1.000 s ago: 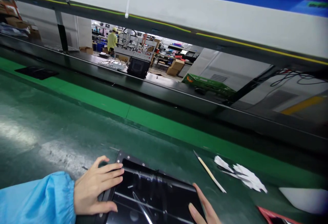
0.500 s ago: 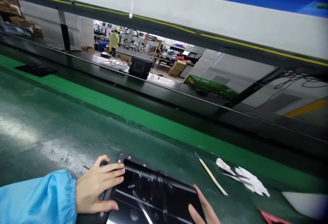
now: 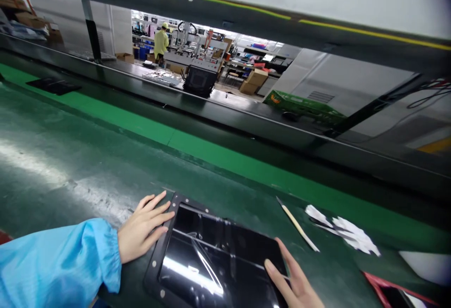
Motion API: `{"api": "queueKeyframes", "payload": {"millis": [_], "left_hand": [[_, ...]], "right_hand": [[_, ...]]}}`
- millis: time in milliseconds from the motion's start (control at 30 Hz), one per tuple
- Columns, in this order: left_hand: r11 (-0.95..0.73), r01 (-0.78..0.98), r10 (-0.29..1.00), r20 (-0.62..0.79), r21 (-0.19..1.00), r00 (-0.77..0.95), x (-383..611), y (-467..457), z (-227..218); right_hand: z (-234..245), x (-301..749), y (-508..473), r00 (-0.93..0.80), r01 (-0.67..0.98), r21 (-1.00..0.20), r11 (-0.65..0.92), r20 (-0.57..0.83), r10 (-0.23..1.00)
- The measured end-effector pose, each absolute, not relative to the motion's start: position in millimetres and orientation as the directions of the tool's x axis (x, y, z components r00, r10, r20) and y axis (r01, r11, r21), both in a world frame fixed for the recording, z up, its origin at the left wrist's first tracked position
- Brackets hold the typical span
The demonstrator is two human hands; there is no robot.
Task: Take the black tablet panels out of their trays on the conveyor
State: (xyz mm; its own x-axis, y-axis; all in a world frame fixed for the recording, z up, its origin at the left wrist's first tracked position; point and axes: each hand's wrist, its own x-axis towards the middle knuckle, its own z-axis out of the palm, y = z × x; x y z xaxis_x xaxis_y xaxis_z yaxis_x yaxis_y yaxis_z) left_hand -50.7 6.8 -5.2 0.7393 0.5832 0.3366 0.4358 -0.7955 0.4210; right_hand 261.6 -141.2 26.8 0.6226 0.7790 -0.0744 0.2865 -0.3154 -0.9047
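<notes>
A glossy black screen panel (image 3: 211, 256), covered in reflections, lies on a black plate (image 3: 154, 264) with small round light dots along its edge. My left hand (image 3: 144, 230) rests at the plate's upper left edge, fingers stretched and spread, in a light blue sleeve. At the panel's right edge is my right hand (image 3: 294, 280), its thumb on top of the surface and a finger along the side, gripping that edge. The panel's near part runs out of view at the bottom.
Right of the panel, a thin pale-handled tool (image 3: 298, 228) and crumpled white cloths (image 3: 352, 235) lie on the green bench (image 3: 246, 193). A red-edged item (image 3: 378, 287) is at lower right. Farther off are a dark flat panel (image 3: 54, 86), a black ledge and a person in yellow (image 3: 161, 40).
My left hand has slid off the panel's left side onto the plate's edge, its thumb no longer over the panel. My right hand keeps its grip. The camera view has shifted slightly.
</notes>
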Motion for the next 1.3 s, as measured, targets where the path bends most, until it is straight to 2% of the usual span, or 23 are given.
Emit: {"api": "queueKeyframes", "payload": {"millis": [200,533,667,800,867,933,1000,1067,1133,1300], "left_hand": [[-0.874,0.359,0.465,0.348,0.329,0.814,-54.0,4.9,-6.7],[-0.884,0.358,0.443,0.293,0.302,0.847,-51.4,-5.1,-4.3],[-0.886,0.307,0.414,0.298,0.347,0.86,-52.7,-3.8,-2.4],[-0.893,0.258,0.37,0.277,0.368,0.887,-54.7,-2.6,0.3],[-0.889,0.275,0.384,0.27,0.366,0.883,-55.0,-3.4,0.6],[-0.885,0.294,0.403,0.282,0.36,0.871,-54.8,-4.3,0.2],[-0.889,0.309,0.414,0.304,0.338,0.858,-54.5,-4.1,-0.3],[-0.904,0.306,0.397,0.32,0.299,0.86,-54.0,-2.6,0.2],[-0.924,0.289,0.36,0.315,0.252,0.878,-53.2,-0.7,1.9],[-0.93,0.344,0.367,0.318,0.128,0.874,-49.9,-2.0,4.3]], "right_hand": [[31.8,252.9,-142.9,0.622,0.231,-0.928,-0.293,-0.091,0.778],[32.8,257.4,-143.6,0.665,0.237,-0.888,-0.394,-0.148,0.732],[30.2,261.4,-144.3,0.675,0.158,-0.881,-0.447,-0.234,0.7],[25.7,264.2,-144.2,0.632,0.001,-0.905,-0.426,-0.33,0.701],[24.6,263.1,-144.3,0.621,-0.041,-0.918,-0.395,-0.333,0.71],[23.3,262.4,-145.2,0.632,0.023,-0.942,-0.334,-0.246,0.735],[20.8,264.4,-147.4,0.645,0.185,-0.942,-0.279,-0.098,0.758],[17.4,269.5,-150.7,0.641,0.385,-0.877,-0.288,0.03,0.767],[13.8,276.4,-154.1,0.604,0.541,-0.777,-0.321,0.094,0.792],[8.3,288.9,-158.4,0.465,0.732,-0.63,-0.261,0.182,0.866]]}}
